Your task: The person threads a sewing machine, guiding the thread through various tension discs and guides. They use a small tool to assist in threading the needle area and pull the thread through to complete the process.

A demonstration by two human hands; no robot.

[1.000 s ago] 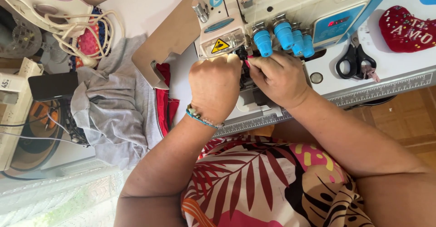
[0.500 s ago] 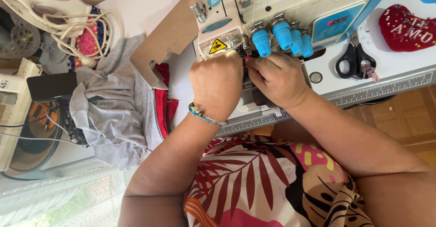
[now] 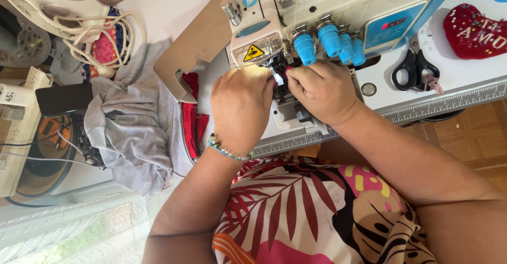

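Observation:
A white overlock sewing machine (image 3: 338, 10) with several blue tension knobs (image 3: 328, 41) stands on a white table. Both my hands meet at its needle and presser-foot area (image 3: 278, 79). My left hand (image 3: 240, 108), with a beaded bracelet on the wrist, is curled, its fingertips pressed in beside the yellow warning sticker. My right hand (image 3: 319, 92) comes in from the right with its fingertips pinched together at a small silvery part. What the fingers hold is hidden.
Red fabric (image 3: 193, 118) lies left of the machine, and a grey garment (image 3: 129, 134) is heaped further left. Black scissors (image 3: 415, 68) and a red heart-shaped cushion (image 3: 475, 29) lie at the right. A white iron (image 3: 53, 5), its cord and a dark phone (image 3: 63, 99) sit at the left.
Both hands have stayed at the needle area. The fingers shifted slightly, and a small gap has opened between the hands, showing the silvery part.

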